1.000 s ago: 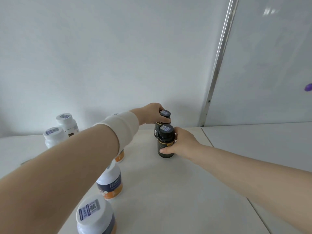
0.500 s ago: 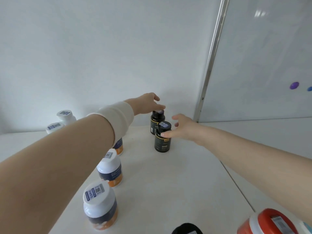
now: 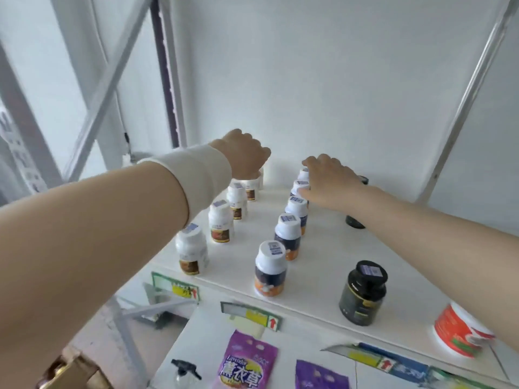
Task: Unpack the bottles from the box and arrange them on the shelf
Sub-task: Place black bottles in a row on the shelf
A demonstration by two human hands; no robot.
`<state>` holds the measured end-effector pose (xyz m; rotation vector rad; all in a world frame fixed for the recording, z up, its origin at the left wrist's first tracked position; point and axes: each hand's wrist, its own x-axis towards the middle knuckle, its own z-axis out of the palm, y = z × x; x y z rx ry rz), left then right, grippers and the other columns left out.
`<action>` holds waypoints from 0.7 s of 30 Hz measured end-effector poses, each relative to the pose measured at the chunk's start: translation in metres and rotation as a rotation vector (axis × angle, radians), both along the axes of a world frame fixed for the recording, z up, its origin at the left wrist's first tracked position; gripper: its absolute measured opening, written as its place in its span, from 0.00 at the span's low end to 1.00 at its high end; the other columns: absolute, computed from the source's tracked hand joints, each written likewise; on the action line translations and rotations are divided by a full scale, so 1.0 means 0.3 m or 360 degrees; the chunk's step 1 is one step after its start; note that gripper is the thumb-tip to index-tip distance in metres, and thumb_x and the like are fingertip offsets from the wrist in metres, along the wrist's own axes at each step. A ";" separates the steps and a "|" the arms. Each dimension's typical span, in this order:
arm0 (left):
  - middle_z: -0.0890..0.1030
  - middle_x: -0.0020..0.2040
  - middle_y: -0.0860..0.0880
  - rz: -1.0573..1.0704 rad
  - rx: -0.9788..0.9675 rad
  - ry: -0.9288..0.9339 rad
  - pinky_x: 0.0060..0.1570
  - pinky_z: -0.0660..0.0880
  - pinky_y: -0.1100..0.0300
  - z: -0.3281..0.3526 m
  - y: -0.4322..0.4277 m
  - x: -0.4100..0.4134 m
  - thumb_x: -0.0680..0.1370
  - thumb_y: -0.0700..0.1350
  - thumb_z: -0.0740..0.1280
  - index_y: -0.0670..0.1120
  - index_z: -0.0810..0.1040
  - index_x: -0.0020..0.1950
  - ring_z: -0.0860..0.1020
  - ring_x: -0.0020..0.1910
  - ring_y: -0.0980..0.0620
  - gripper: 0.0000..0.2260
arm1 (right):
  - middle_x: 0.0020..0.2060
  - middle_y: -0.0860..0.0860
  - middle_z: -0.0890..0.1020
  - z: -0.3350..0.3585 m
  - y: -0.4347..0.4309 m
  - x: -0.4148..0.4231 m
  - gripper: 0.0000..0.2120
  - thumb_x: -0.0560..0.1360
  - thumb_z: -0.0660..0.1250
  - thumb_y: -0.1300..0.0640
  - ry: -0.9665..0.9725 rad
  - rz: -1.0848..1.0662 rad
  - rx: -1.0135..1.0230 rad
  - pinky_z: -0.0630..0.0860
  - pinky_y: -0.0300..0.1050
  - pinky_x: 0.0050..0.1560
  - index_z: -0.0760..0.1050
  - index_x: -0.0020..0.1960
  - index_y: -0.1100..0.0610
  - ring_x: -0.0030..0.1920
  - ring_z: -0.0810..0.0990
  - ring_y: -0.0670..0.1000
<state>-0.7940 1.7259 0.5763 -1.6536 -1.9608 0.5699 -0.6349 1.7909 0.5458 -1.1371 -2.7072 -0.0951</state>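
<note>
Two rows of white-capped bottles (image 3: 271,265) stand upright on the white shelf (image 3: 314,256), running front to back. My left hand (image 3: 241,155) hangs over the back end of the left row (image 3: 221,224), fingers curled; whether it grips anything I cannot tell. My right hand (image 3: 328,182) lies flat, fingers straight, over the rear caps of the middle row (image 3: 287,234). One black bottle (image 3: 363,294) stands near the front edge, with a red tub (image 3: 457,331) to its right.

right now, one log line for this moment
left hand: curled above back white bottle, grip unclear | right hand: open over middle-row caps | black bottle: upright at front of shelf, untouched
</note>
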 end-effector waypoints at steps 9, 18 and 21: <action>0.75 0.64 0.49 0.0615 -0.0058 -0.0365 0.60 0.72 0.48 0.019 -0.730 -0.260 0.80 0.55 0.57 0.52 0.65 0.70 0.75 0.61 0.43 0.19 | 0.67 0.58 0.67 0.054 -0.542 -0.395 0.24 0.78 0.58 0.50 -0.0111 0.0669 0.0096 0.66 0.53 0.62 0.61 0.70 0.58 0.67 0.67 0.60; 0.73 0.66 0.50 0.1277 -0.0353 -0.0908 0.63 0.70 0.51 -0.326 -1.431 -0.581 0.80 0.51 0.58 0.50 0.68 0.69 0.74 0.59 0.47 0.18 | 0.67 0.50 0.73 -0.188 -1.159 -0.902 0.24 0.78 0.58 0.44 -0.0994 0.1357 -0.0281 0.67 0.45 0.63 0.65 0.71 0.55 0.66 0.71 0.52; 0.74 0.66 0.48 0.1411 -0.0451 -0.1092 0.64 0.70 0.52 -0.516 -1.648 -0.675 0.80 0.50 0.59 0.47 0.67 0.71 0.74 0.63 0.46 0.19 | 0.67 0.54 0.73 -0.385 -1.349 -1.079 0.23 0.79 0.57 0.47 -0.1187 0.1482 -0.0306 0.68 0.46 0.64 0.66 0.71 0.58 0.66 0.72 0.54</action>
